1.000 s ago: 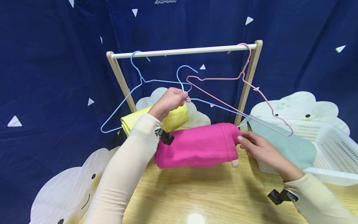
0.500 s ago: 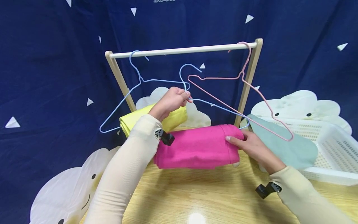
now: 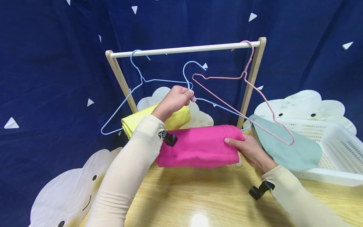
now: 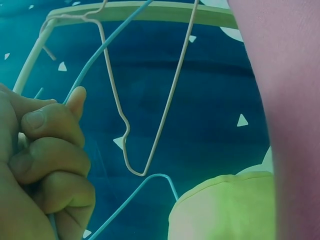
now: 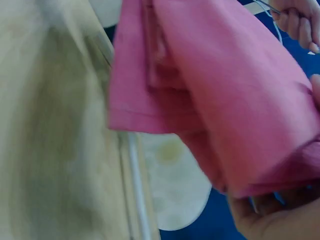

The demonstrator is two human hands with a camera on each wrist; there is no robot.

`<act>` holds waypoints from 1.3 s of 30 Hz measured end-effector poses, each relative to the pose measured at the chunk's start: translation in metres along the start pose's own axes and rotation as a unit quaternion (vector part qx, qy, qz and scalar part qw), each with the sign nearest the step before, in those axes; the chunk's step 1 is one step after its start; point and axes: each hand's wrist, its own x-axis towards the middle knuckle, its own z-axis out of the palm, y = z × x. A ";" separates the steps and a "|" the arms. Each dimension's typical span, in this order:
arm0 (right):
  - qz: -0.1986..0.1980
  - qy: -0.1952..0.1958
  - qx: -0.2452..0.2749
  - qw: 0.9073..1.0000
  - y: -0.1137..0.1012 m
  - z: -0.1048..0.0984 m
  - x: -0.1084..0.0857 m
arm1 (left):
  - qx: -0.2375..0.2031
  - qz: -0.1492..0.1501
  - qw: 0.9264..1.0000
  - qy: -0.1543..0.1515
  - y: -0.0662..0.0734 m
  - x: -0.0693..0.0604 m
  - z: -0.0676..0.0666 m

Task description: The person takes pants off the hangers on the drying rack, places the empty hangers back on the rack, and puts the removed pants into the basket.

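Observation:
In the head view, my left hand (image 3: 177, 98) grips a loose blue hanger (image 3: 193, 61) just below its hook. A folded pink cloth (image 3: 201, 146) hangs over that hanger, under the left forearm. My right hand (image 3: 252, 151) holds the cloth's right end, thumb across the front and the other fingers hidden behind. Up close, the right wrist view has the pink cloth (image 5: 240, 90) in loose layers above the right hand (image 5: 280, 217). Curled fingers of the left hand (image 4: 55, 150) close round the blue wire in the left wrist view.
A small rack with a white rail (image 3: 184, 49) carries another blue hanger (image 3: 122, 105) with a yellow cloth (image 3: 180, 118), and a bare pink hanger (image 3: 265, 98). At right, a pale green cloth (image 3: 300, 151) lies over a white basket (image 3: 334, 176). Everything stands on a wooden table (image 3: 181, 195).
My right hand has moved left along the pink cloth's right end, its thumb now on the front. The left hand and its hanger have shifted slightly right and up.

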 end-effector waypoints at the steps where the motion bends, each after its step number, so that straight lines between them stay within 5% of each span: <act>1: 0.002 -0.001 0.015 1.000 0.002 0.002 0.000 | 0.000 0.000 1.000 0.001 0.001 0.000 0.000; 15: 0.037 0.019 0.048 0.998 0.007 0.015 0.004 | 0.005 -0.001 1.000 0.005 0.002 0.001 -0.001; 22: 0.032 0.064 0.097 0.993 0.013 0.026 0.002 | 0.005 -0.005 1.000 -0.002 0.004 0.000 0.000; 39: 0.037 -0.010 0.102 0.994 0.016 0.020 0.004 | 0.010 0.008 1.000 -0.009 0.002 -0.002 0.000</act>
